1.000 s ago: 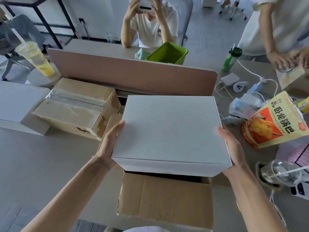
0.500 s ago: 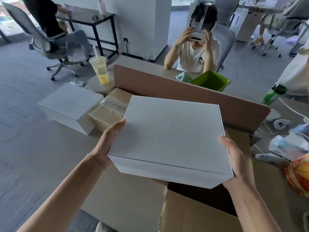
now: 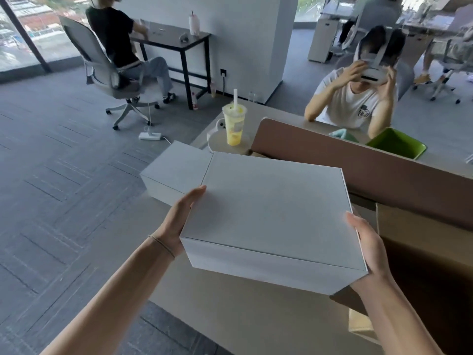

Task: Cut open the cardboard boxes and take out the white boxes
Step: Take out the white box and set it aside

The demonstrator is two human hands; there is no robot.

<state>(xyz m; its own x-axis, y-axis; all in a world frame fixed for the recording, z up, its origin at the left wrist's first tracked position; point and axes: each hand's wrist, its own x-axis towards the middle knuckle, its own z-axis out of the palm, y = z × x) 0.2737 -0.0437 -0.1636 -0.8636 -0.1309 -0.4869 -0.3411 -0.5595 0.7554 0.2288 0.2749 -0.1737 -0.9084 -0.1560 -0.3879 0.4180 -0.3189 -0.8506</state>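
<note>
I carry a large white box [image 3: 271, 213] in the air between both hands, tilted slightly. My left hand [image 3: 179, 221] grips its left end with the thumb along the top edge. My right hand [image 3: 368, 249] grips the right end the same way; the fingers of both are hidden under the box. The opened cardboard box [image 3: 419, 226] stands to the right, its dark inside showing. A second white box [image 3: 176, 170] lies on the table just left of and behind the held one. A corner of another cardboard box [image 3: 256, 152] peeks out behind.
A brown divider panel [image 3: 358, 170] runs across the table [image 3: 243, 316] at the back. A yellow drink cup [image 3: 234, 126] with a straw stands behind the white boxes. A green bin [image 3: 396, 143] and a seated person with a headset are beyond the divider. The table edge and floor lie left.
The white box has been lifted out of the cardboard box and carried to the left, nearer the second white box. My view has swung left with it; both hands keep their hold.
</note>
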